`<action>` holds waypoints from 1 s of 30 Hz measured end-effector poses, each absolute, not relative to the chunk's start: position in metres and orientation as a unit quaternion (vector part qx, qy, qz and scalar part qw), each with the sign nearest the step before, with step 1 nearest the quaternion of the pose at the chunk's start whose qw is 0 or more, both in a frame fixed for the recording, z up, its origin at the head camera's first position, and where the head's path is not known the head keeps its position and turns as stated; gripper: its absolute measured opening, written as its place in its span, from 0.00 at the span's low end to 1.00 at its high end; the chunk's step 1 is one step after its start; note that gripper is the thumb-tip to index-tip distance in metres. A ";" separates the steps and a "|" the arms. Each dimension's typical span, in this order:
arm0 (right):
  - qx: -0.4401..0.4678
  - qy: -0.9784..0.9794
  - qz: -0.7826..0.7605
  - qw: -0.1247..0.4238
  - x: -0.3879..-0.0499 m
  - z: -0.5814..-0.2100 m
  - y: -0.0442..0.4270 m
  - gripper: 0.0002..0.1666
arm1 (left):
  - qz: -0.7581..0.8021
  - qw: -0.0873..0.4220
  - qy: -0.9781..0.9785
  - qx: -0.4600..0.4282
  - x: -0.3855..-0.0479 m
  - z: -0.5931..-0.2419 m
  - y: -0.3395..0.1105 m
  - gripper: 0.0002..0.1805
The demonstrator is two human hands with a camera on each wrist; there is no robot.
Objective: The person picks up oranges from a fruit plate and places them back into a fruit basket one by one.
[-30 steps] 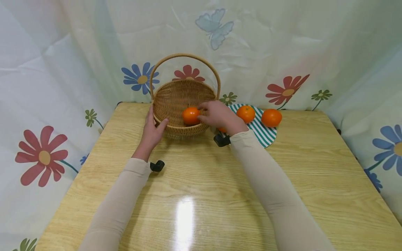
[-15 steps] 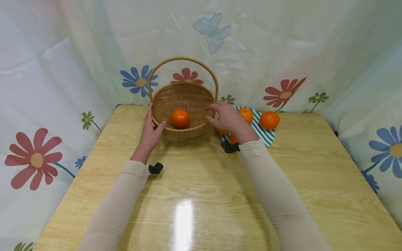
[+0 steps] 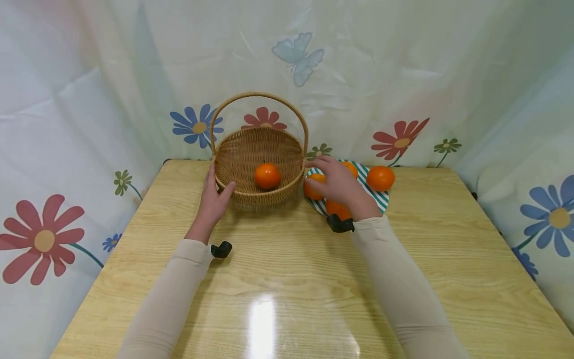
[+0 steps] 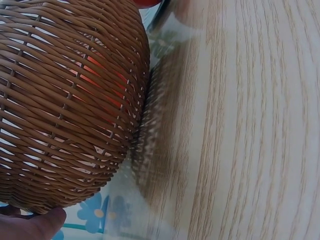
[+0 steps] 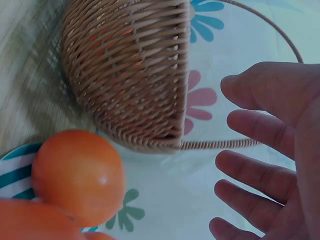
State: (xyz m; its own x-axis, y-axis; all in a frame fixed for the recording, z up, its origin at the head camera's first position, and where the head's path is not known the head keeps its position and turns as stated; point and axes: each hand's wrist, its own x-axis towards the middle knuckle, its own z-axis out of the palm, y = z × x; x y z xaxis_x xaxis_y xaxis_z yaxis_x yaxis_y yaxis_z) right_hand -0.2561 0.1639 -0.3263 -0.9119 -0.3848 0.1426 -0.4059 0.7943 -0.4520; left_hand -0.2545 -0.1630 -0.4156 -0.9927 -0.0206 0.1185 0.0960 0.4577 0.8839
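Note:
A brown wicker basket (image 3: 257, 199) with a tall arched handle stands at the back of the table. One orange (image 3: 267, 176) lies inside it. My left hand (image 3: 213, 203) rests against the basket's left end, thumb near the front rim, fingers along the side. In the left wrist view the thumb (image 4: 45, 224) touches the weave. My right hand (image 3: 341, 185) hovers right of the basket over a green-and-white striped plate (image 3: 382, 198), fingers apart and holding nothing. Several oranges (image 3: 315, 187) are on and around that plate, some partly hidden by the hand.
The wooden table (image 3: 278, 264) spreads out in front of the basket and plate. Behind it hangs a pale curtain (image 3: 350, 75) printed with flowers and a butterfly. One orange (image 3: 380, 178) sits at the plate's right edge.
The right hand has let go of the orange in the basket and moved right, out over the plate. That orange has rolled a little left, then back. My left hand stays at the basket.

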 end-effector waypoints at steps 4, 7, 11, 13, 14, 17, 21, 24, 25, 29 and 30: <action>0.195 -0.948 0.251 0.020 -0.254 -0.330 0.172 0.27 | -0.518 0.059 -0.853 -0.025 -0.255 -0.416 -0.163 0.49; 0.191 -0.952 0.240 0.023 -0.253 -0.333 0.178 0.27 | -0.520 0.061 -0.851 -0.027 -0.256 -0.416 -0.163 0.48; 0.189 -0.957 0.219 0.027 -0.252 -0.338 0.184 0.27 | -0.522 0.063 -0.850 -0.027 -0.256 -0.416 -0.162 0.47; 0.186 -0.959 0.212 0.028 -0.252 -0.341 0.187 0.28 | -0.522 0.063 -0.850 -0.027 -0.256 -0.416 -0.163 0.47; 0.183 -0.960 0.209 0.028 -0.252 -0.343 0.189 0.28 | -0.524 0.064 -0.849 -0.027 -0.256 -0.416 -0.163 0.47; 0.181 -0.962 0.205 0.029 -0.253 -0.348 0.195 0.29 | -0.526 0.062 -0.848 -0.027 -0.255 -0.416 -0.164 0.47; 0.185 -0.961 0.201 0.031 -0.251 -0.353 0.201 0.29 | -0.525 0.058 -0.848 -0.025 -0.254 -0.417 -0.165 0.47; 0.182 -0.961 0.204 0.030 -0.249 -0.357 0.204 0.29 | -0.526 0.056 -0.849 -0.026 -0.253 -0.417 -0.164 0.47; 0.182 -0.961 0.207 0.029 -0.249 -0.357 0.205 0.29 | -0.526 0.056 -0.848 -0.026 -0.252 -0.417 -0.164 0.47; 0.176 -0.960 0.218 0.027 -0.248 -0.360 0.211 0.30 | -0.528 0.059 -0.847 -0.029 -0.254 -0.416 -0.164 0.48; 0.174 -0.959 0.220 0.026 -0.248 -0.361 0.212 0.30 | -0.528 0.060 -0.847 -0.030 -0.255 -0.416 -0.164 0.48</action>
State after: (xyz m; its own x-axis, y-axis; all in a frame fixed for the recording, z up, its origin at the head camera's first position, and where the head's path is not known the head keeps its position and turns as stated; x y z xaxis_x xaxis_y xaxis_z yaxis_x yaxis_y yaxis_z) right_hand -0.2478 0.2125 -0.3610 -0.9381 -0.3225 0.1263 -0.3453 0.8424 -0.4136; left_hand -0.2546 -0.1638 -0.4161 -0.9911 -0.0130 0.1327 0.1135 0.4403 0.8906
